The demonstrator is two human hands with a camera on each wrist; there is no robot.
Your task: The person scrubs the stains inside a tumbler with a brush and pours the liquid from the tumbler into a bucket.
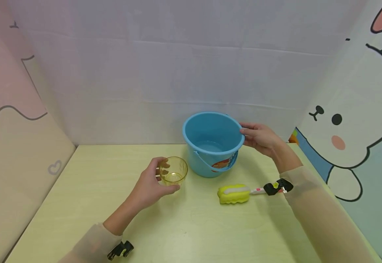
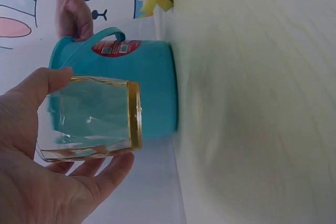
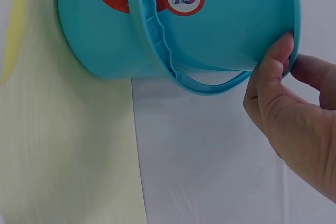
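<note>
My left hand grips a clear, amber-tinted glass cup, its fingers and thumb round the sides. In the left wrist view the cup shows faceted walls and a golden base, held off the table. Just behind and right of it stands a blue plastic bucket, upright on the table, with its handle hanging down over a red sticker. On the bucket's right side my right hand pinches the rim, thumb and fingers on either side of the wall.
A yellow sponge brush with a white handle lies in front of the bucket, partly under the right forearm. The pale wooden table meets a white cloth backdrop at the back. Cartoon-printed panels flank both sides.
</note>
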